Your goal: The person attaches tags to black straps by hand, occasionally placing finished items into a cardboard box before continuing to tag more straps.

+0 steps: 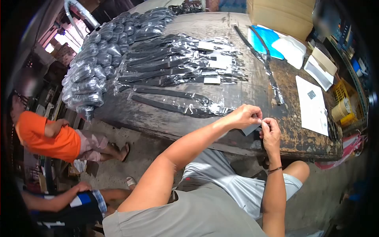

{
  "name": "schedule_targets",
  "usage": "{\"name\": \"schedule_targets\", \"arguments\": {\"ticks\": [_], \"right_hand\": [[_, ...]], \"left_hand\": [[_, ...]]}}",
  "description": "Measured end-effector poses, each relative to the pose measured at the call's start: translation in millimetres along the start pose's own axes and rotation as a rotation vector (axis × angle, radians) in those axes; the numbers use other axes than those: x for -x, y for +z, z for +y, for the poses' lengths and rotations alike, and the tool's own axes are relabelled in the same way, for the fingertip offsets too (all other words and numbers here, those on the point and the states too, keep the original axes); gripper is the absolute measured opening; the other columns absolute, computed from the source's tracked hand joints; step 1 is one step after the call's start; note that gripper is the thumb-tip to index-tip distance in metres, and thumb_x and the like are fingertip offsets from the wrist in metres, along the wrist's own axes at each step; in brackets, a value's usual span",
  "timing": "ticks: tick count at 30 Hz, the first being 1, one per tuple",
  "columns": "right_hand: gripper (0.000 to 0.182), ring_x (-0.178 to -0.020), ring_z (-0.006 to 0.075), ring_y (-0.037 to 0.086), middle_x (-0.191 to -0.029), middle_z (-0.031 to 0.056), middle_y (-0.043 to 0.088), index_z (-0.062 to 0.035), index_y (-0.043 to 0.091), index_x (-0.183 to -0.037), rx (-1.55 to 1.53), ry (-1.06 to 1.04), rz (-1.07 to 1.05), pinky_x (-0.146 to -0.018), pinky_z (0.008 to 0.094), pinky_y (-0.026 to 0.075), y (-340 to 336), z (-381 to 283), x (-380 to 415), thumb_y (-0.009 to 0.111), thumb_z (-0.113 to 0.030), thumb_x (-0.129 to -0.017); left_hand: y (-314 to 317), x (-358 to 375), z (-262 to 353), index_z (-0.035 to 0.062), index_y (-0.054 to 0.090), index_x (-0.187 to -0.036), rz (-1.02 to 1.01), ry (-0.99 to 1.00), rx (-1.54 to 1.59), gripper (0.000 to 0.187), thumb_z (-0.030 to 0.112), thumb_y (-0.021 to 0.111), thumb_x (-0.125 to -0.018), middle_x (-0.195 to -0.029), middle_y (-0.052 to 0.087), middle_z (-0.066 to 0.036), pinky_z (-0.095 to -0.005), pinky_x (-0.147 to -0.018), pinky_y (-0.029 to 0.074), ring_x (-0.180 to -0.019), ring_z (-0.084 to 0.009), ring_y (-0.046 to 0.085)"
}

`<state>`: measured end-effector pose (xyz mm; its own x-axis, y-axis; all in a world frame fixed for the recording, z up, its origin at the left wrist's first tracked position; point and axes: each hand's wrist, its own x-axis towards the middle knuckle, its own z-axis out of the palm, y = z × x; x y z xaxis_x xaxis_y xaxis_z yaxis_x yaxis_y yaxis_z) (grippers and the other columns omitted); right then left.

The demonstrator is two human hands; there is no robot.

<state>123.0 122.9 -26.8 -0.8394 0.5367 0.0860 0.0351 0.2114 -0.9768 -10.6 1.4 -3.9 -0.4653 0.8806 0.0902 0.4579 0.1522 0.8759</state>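
Observation:
Above the table's front edge, my left hand (pixel 249 115) and my right hand (pixel 271 132) meet fingertip to fingertip. Both are closed in a pinch; what lies between the fingers is too small to make out. A small grey flat piece (pixel 251 129) shows just under my left hand. To the left of my hands, a clear plastic bag with black straps (pixel 173 103) lies on the table. Behind it rests a pile of similar bagged black straps (pixel 166 59), several with white labels (pixel 212 80).
Bulging plastic-wrapped bundles (pixel 100 55) are heaped at the table's left. Another black strap (pixel 268 71), a blue packet (pixel 265 39), white sheets (pixel 312 102) and a cardboard box (pixel 282 15) occupy the right side. Two people (pixel 49 134) are at the left, one in orange.

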Motion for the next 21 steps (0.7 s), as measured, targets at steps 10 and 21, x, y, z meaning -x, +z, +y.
{"name": "schedule_targets", "arguments": {"ticks": [10,21], "right_hand": [[0.007,-0.061,0.0073,0.054,-0.079,0.0008,0.053,-0.0023,0.059,-0.091,0.087,-0.073,-0.080,-0.053,0.0219,0.046,-5.2,-2.5,2.2,0.054,-0.007,-0.091],[0.008,-0.060,0.0069,0.052,-0.080,0.0015,0.053,-0.0013,0.059,-0.091,-0.031,0.024,-0.030,-0.053,0.0228,0.045,-6.5,1.3,2.8,0.054,-0.008,-0.091]], "left_hand": [[-5.2,-1.0,5.8,0.0043,0.066,-0.092,-0.031,0.042,-0.065,0.021,0.020,0.069,-0.079,-0.079,0.066,-0.013,-0.0351,-0.069,0.049,-0.077,-0.0228,0.064],[-7.0,-2.3,12.8,0.0050,0.066,-0.090,-0.019,0.064,-0.151,0.019,0.020,0.069,-0.078,-0.078,0.065,-0.015,-0.0382,-0.068,0.049,-0.076,-0.0270,0.064]]}}
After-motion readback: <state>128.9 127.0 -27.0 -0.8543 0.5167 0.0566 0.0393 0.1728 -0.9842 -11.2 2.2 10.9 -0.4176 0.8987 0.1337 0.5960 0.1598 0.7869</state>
